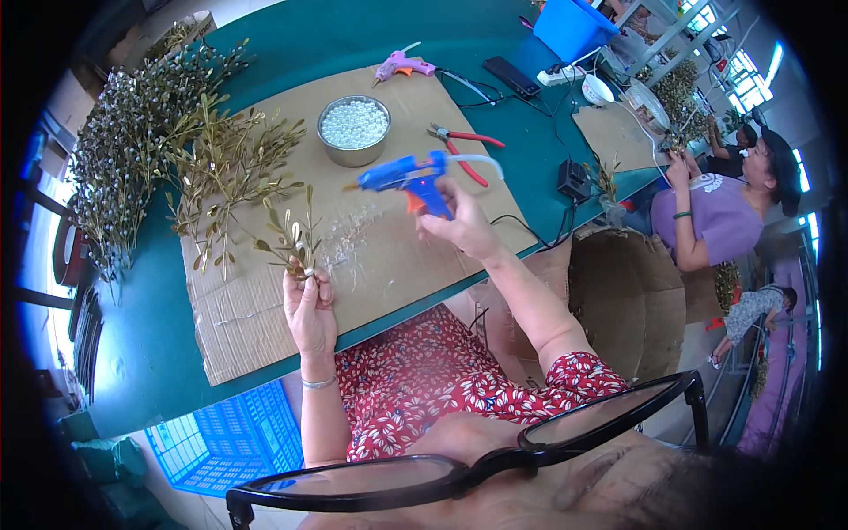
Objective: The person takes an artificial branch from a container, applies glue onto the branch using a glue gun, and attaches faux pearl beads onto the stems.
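My left hand [311, 311] pinches the base of a gold-leaved artificial sprig [296, 237], upright near the front of a cardboard sheet [265, 331]. Small white beads show on the sprig just above my fingertips. Wrapped around the handle of a blue hot glue gun [402, 173] is my right hand [461, 225]. The gun's nozzle points left, above the cardboard and apart from the sprig. Beyond it stands a round metal bowl [353, 157] full of white pearl-like beads [355, 122]. Wispy glue strands [352, 237] lie on the cardboard between my hands.
Gold-leaved branches [225, 163] and a beaded bunch [124, 168] lie on the left. Red-handled pliers [473, 141], a pink glue gun [402, 68], a black phone [511, 77] and cables sit farther back. A blue crate [234, 442] is below; another person [707, 208] works at right.
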The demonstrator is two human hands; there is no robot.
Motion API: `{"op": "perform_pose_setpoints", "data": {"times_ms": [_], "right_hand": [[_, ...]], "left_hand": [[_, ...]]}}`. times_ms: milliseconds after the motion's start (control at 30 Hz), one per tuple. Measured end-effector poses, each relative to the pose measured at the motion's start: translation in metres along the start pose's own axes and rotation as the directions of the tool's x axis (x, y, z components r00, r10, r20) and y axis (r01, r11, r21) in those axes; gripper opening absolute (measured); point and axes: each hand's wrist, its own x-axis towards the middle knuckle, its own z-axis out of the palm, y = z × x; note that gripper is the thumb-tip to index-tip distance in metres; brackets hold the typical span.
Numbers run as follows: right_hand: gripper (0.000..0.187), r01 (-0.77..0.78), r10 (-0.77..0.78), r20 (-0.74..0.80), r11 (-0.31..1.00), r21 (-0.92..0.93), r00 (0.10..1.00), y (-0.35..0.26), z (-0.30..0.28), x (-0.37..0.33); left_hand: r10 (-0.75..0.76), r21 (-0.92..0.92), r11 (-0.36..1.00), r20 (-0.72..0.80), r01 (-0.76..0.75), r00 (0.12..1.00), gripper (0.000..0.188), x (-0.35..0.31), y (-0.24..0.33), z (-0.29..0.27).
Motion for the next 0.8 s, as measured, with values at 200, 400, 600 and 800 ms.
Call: {"op": "perform_pose_setpoints", "data": {"times_ms": [200,400,600,800], "right_hand": [[0.031,0.047,-0.058,0.031,0.955,0.292,0.998,-0.037,-0.004,-0.022],[0.032,-0.098,0.058,0.161,0.963,0.252,0.985,-0.03,-0.002,-0.025],[0.025,-0.144,0.101,0.256,0.978,0.154,0.961,-0.032,0.011,-0.03],[0.022,-0.192,0.14,0.253,0.963,0.192,0.957,-0.026,0.016,-0.028]], "left_hand": [[-0.022,0.283,0.958,-0.075,0.042,0.997,0.03,0.004,0.004,0.02],[0.028,0.395,0.918,-0.003,-0.024,1.0,0.038,0.01,0.009,0.003],[0.021,0.375,0.927,-0.033,-0.007,0.999,0.038,0.008,0.006,-0.007],[0.029,0.34,0.94,-0.031,-0.016,0.999,0.036,0.006,0.006,-0.009]]}}
